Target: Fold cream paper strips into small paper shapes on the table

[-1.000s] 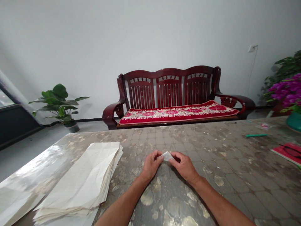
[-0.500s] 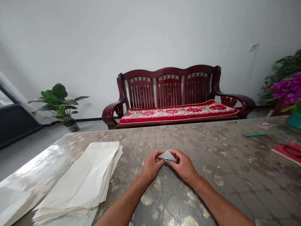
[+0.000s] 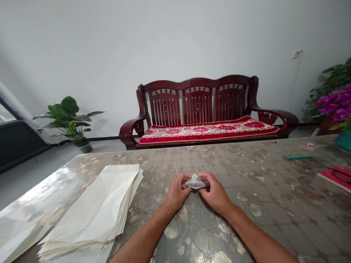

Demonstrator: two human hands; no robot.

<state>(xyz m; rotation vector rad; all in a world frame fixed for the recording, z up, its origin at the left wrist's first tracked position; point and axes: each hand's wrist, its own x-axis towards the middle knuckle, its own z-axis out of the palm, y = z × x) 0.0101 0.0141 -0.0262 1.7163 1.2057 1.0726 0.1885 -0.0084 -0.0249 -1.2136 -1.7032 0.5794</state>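
Between my two hands is a small folded piece of paper (image 3: pixel 195 182), greyish white, with a pointed top and a crease down its middle. My left hand (image 3: pixel 177 191) pinches its left corner between thumb and fingers. On the other side, my right hand (image 3: pixel 215 191) has its thumb and fingers closed on the right corner. Both hands are low over the patterned table cover (image 3: pixel 203 233). The undersides of the fingers are hidden.
Left of my arms lies a stack of paper sheets (image 3: pixel 93 208), with more paper (image 3: pixel 20 233) beyond it. To the right are a green pen (image 3: pixel 299 157), a red booklet (image 3: pixel 329 178) with glasses on it, and a flower pot (image 3: pixel 344 140). A wooden bench (image 3: pixel 197 106) stands behind the table.
The folded paper has changed shape: its front now spreads wider and its middle stands out more. My hands have shifted only slightly around it.
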